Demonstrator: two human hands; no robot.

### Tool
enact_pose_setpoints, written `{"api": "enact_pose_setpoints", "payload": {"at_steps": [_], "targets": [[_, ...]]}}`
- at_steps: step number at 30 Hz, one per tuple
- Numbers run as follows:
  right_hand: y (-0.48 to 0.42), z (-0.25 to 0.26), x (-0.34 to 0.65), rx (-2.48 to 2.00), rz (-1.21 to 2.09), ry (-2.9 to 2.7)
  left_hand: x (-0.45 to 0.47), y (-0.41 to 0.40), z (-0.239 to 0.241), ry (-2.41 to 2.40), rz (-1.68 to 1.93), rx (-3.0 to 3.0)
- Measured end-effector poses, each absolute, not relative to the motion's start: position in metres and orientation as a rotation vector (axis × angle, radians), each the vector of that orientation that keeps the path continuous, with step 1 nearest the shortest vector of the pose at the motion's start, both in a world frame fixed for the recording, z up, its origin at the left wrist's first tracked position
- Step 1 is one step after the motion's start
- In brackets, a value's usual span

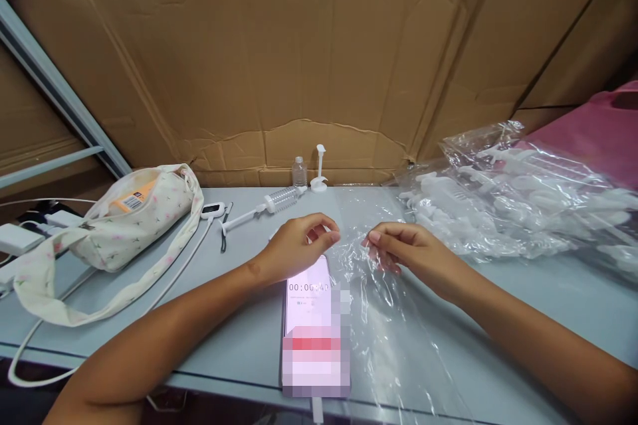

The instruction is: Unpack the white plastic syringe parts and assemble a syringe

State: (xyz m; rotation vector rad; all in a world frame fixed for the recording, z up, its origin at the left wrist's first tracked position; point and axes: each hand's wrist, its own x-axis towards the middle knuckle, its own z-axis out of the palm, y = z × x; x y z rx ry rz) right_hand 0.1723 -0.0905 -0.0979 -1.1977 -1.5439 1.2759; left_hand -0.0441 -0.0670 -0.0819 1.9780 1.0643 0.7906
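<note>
My right hand (413, 249) pinches a clear plastic bag (383, 345) between thumb and fingers. The bag lies flat and wrinkled along the table and hangs over its front edge. My left hand (304, 246) is above the phone (306, 312), left of the bag, its fingers curled and the thumb close to the index fingertip. Whether thin film is between them I cannot make out. Beyond my left hand lies a clear ribbed tube with white plastic ends (282, 200). Behind it are a small clear bottle (299, 172) and a white stand-like plastic piece (319, 172).
A large clear bag of white plastic parts (498, 206) lies at the right, before a pink container (593, 126). At the left are a floral pouch (134, 219), a small white device (213, 210) and white cables. A cardboard wall (299, 46) closes the back.
</note>
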Motion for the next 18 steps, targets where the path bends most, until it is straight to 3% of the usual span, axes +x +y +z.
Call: {"api": "enact_pose_setpoints", "payload": {"at_steps": [7,18], "targets": [[-0.101,-0.095,0.155,-1.147,1.322,-1.650,-0.033,-0.078,-0.075,1.021,0.573,2.243],[-0.097,-0.079,0.170,-1.167,1.059,-1.665,-0.045,-0.078,-0.067,1.035,0.653,2.222]]}}
